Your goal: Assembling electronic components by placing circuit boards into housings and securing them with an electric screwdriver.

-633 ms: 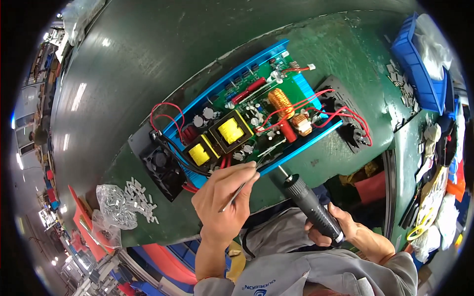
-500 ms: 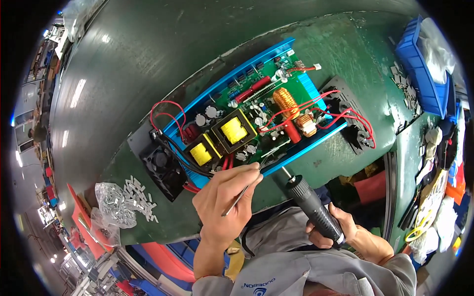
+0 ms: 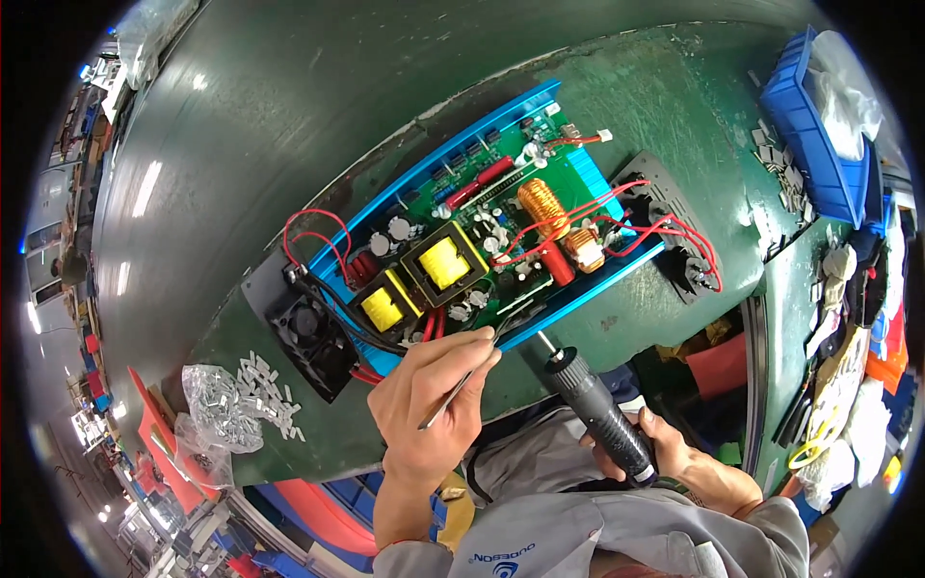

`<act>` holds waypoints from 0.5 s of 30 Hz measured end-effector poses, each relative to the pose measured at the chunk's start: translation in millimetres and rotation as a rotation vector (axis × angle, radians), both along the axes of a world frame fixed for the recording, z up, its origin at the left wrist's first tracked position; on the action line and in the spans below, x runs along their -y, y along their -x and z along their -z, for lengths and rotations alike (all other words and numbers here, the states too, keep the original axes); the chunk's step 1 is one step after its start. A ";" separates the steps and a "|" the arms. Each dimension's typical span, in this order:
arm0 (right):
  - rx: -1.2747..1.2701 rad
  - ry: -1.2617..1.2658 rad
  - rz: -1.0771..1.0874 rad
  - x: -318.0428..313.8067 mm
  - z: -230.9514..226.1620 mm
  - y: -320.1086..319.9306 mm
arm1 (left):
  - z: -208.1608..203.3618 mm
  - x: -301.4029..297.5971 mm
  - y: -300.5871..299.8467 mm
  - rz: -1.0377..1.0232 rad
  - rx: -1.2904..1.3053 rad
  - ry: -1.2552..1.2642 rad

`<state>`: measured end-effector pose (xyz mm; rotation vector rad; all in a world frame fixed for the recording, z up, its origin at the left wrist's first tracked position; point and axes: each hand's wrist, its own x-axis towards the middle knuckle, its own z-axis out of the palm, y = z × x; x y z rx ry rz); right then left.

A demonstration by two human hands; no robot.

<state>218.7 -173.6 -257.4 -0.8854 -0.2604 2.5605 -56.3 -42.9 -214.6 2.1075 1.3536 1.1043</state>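
Leaning over the table (image 3: 713,87), the worker has hardly altered either grip in the last half second. From where I stand, the left hand (image 3: 434,395) is clamped on a pair of slim metal tweezers (image 3: 445,401), thumb and fingers pinched together, the tips reaching over the near wall of the blue metal housing (image 3: 590,295). Whether they hold anything down there is too small to tell. The right hand (image 3: 670,448) is wrapped around the rear of a black power screwdriver (image 3: 597,405), its bit (image 3: 545,344) pointing up toward that same wall, just outside it.

What has changed is mostly the view: housing, hands and tools have slid together a touch leftward, which looks like a turn of the head. I'd judge the work itself stands at the same point, with care centred on that near edge.

The housing lies open and aslant on the table, its green circuit board (image 3: 580,170) carrying two yellow-wound transformers (image 3: 443,262). A fan plate (image 3: 299,323) sits at its left end; red wires (image 3: 689,229) run to a dark vented plate (image 3: 665,183) at the right.
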 end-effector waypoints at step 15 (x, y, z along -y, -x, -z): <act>0.290 -0.164 -0.094 -4.9 -20.2 7.7 | -35.5 20.9 -1.0 -0.146 0.154 -0.026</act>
